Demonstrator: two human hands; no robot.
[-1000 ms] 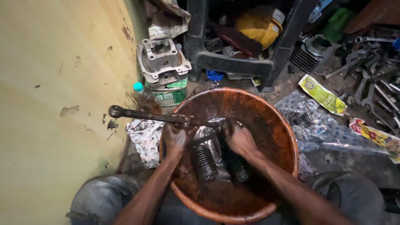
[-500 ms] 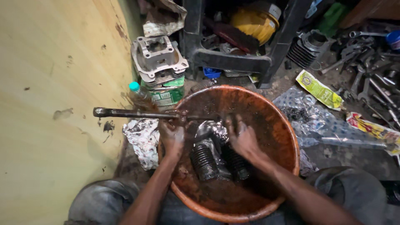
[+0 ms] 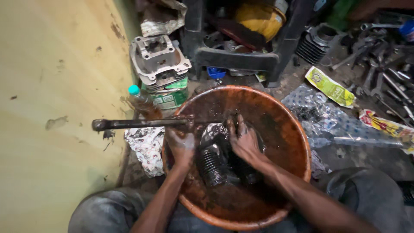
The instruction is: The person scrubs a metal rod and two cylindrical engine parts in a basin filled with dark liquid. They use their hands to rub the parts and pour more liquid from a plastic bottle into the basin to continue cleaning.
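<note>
A pale yellow painted wall (image 3: 51, 108), scuffed and chipped, fills the left side. Out from it reaches a long dark steel bar (image 3: 142, 124), round-ended and greasy, lying level across the rim of the wide orange plastic basin (image 3: 297, 133). Behind the bar stand a small clear bottle with a teal cap (image 3: 140, 101) and a grey cast-metal engine block (image 3: 159, 60) resting on a green carton.

The left hand (image 3: 181, 144) sits at the basin's near-left edge, fingers curled down and black with oil; whether it grips the bar's inner end or only rests by it cannot be told. In the middle of the basin lies the dark finned metal cylinder (image 3: 213, 162) — ribbed along its body, wet and shiny, half sunk in brown oily liquid. The right hand (image 3: 243, 140) lies flat on top of it, fingers spread and pressed against the upper end.

Right of the basin, crumpled clear plastic film (image 3: 340, 125) covers the grimy floor, with a yellow-green foil sachet (image 3: 330, 86) beyond it and a scatter of steel spanners (image 3: 388, 73) at the far right — dull and grey.
</note>
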